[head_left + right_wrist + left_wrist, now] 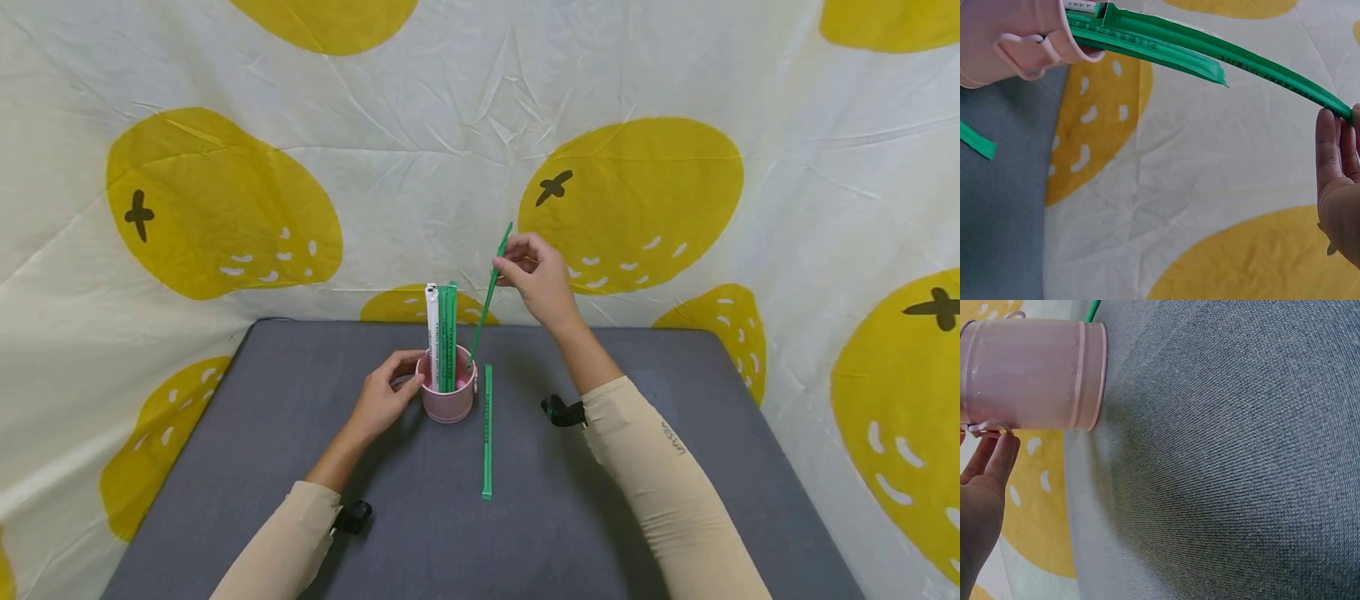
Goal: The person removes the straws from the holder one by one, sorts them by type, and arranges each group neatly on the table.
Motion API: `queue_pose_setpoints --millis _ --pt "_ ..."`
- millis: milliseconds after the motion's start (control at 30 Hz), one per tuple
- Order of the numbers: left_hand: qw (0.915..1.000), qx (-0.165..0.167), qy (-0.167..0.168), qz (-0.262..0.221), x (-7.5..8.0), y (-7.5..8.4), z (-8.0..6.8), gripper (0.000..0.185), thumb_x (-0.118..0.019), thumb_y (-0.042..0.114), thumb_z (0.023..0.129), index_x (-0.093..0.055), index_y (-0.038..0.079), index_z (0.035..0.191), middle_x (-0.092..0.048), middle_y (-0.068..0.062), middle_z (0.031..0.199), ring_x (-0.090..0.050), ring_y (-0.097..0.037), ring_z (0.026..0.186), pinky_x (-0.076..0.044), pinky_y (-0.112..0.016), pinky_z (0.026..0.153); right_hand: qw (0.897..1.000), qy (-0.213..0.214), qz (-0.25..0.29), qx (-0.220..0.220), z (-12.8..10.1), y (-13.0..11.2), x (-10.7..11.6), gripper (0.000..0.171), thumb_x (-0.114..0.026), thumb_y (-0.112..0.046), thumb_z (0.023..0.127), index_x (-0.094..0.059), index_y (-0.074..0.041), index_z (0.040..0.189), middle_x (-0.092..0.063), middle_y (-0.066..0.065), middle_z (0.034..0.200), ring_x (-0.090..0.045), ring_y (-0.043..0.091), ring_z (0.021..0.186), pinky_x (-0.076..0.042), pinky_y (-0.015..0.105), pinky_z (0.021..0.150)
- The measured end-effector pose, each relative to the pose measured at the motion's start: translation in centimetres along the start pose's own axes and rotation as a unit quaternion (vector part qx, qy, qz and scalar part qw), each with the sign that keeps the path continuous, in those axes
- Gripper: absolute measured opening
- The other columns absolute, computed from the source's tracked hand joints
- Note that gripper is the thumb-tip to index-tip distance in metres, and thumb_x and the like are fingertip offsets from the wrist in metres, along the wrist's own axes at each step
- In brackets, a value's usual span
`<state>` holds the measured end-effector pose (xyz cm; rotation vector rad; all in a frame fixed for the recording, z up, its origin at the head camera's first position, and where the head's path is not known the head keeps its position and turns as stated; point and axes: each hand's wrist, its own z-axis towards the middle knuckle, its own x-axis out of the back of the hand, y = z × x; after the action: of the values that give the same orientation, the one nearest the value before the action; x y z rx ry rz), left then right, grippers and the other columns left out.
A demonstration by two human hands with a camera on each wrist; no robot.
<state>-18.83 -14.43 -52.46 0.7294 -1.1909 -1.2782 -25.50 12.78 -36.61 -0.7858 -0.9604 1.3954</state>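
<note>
**Pink cup, green sticks, one in hand**

A small pink cup [448, 402] with a ribbed wall and small loop handles stands upright near the middle of the grey table [660, 517]. The left hand [382, 396] holds its left side, fingers against the rim. Inside it stand two green sticks [448, 337] and one white stick [431, 333], all upright and close together. The right hand [536, 279] pinches the top of another long green stick [487, 300], which slants down leftward with its lower end inside the cup's right edge. A further green stick [487, 432] lies flat on the table just right of the cup, running near to far.
</note>
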Motion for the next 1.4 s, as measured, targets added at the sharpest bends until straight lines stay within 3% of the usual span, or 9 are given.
queue_pose_setpoints --millis 333,633,733,967,1000,1233,1400 --pt "0.9999 0.004 -0.002 0.010 0.1 0.1 0.0 0.038 -0.070 0.002 0.097 -0.063 0.004 0.134 -0.067 -0.021 0.132 -0.065 -0.038 0.122 -0.055 -0.017 0.091 1.000 0.017 0.022 -0.002 -0.1 -0.5 3.1 0.025 -0.069 -0.005 0.098 -0.058 0.008 0.117 -0.063 0.004 0.096 -0.073 0.010 0.081 -0.063 0.030 0.075" --pt "0.9996 0.022 -0.007 0.015 0.5 0.1 0.1 0.040 -0.071 0.006 0.097 -0.062 0.005 0.137 -0.066 -0.021 0.134 -0.064 -0.037 0.124 -0.057 -0.028 0.095 0.999 0.036 0.024 -0.027 -1.1 0.4 5.5 0.017 -0.071 -0.009 0.097 -0.067 -0.005 0.113 -0.066 0.006 0.097 -0.076 0.014 0.084 -0.063 0.031 0.077" --pt "0.9994 0.029 -0.010 0.018 0.6 0.1 0.0 0.042 -0.069 0.005 0.098 -0.060 0.002 0.139 -0.065 -0.023 0.136 -0.063 -0.038 0.126 -0.056 -0.031 0.097 0.998 0.034 0.006 -0.052 -1.8 1.1 6.0 0.023 -0.071 -0.012 0.098 -0.067 -0.001 0.119 -0.067 0.007 0.100 -0.076 0.014 0.087 -0.063 0.034 0.080" --pt "0.9992 0.034 -0.017 0.010 0.7 3.4 -0.6 0.041 -0.067 0.001 0.098 -0.059 -0.005 0.137 -0.064 -0.027 0.135 -0.062 -0.043 0.126 -0.056 -0.033 0.098 0.994 0.024 -0.022 -0.106 -3.6 3.7 6.7 0.030 -0.070 -0.015 0.099 -0.067 0.002 0.124 -0.071 0.021 0.112 -0.077 0.020 0.097 -0.063 0.030 0.081" --pt "0.9993 0.033 -0.016 0.008 0.7 3.5 -0.7 0.041 -0.067 0.001 0.098 -0.059 -0.005 0.137 -0.064 -0.027 0.135 -0.062 -0.043 0.126 -0.056 -0.032 0.098 0.994 0.020 -0.025 -0.109 -3.9 4.0 6.7 0.031 -0.070 -0.014 0.099 -0.067 0.003 0.125 -0.071 0.023 0.114 -0.077 0.020 0.097 -0.063 0.030 0.081" --pt "0.9993 0.031 -0.015 0.014 0.7 3.5 -0.6 0.041 -0.068 0.000 0.097 -0.059 -0.005 0.137 -0.064 -0.028 0.134 -0.061 -0.045 0.125 -0.056 -0.030 0.097 0.990 -0.002 -0.052 -0.128 -5.3 6.6 6.9 0.032 -0.067 -0.012 0.100 -0.067 0.004 0.127 -0.076 0.010 0.106 -0.075 0.012 0.091 -0.062 0.026 0.077" --pt "0.9992 0.033 -0.014 0.020 0.7 3.5 -0.6 0.041 -0.068 -0.001 0.097 -0.059 -0.005 0.136 -0.064 -0.028 0.133 -0.062 -0.045 0.125 -0.056 -0.036 0.098 0.984 -0.020 -0.080 -0.160 -6.2 8.3 6.7 0.032 -0.066 -0.010 0.101 -0.065 0.007 0.128 -0.072 0.028 0.117 -0.072 0.003 0.085 -0.062 0.026 0.077"
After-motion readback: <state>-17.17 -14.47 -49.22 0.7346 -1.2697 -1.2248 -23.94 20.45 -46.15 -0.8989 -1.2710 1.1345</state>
